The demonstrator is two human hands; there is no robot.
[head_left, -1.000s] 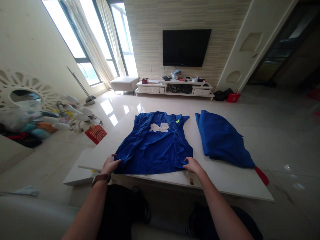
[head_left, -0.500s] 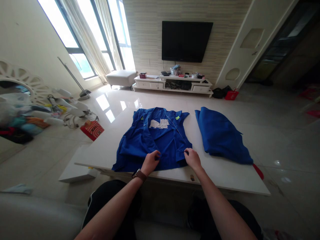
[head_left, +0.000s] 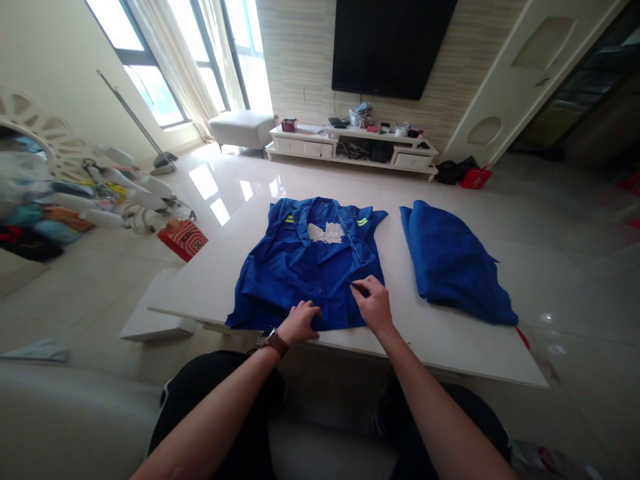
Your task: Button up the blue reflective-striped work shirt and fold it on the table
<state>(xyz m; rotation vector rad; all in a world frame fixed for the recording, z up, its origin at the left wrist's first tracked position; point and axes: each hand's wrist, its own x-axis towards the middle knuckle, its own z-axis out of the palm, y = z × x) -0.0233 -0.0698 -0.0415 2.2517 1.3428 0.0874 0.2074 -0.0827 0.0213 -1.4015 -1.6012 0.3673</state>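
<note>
A blue work jacket (head_left: 280,267) lies spread on the white table, collar away from me. Yellow-green strips mark both its chest sides, and a white patch (head_left: 327,233) shows inside its back. My left hand (head_left: 300,322) rests on the bottom hem near the table's front edge, its fingers apart. Pinched in my right hand (head_left: 374,303) is the edge of the jacket's right-hand front panel, slightly lifted. A wristwatch (head_left: 274,340) is on my left wrist.
Another folded blue garment (head_left: 453,263) lies at the right of the white table (head_left: 200,283). A red bag (head_left: 183,239) stands on the floor to the left. Beyond the table are a low TV cabinet (head_left: 300,148) and a grey bench (head_left: 241,128).
My left hand has let go of the left front panel, which now lies further toward the middle. My right hand has drawn the right panel edge inward and up. The view has tilted down.
</note>
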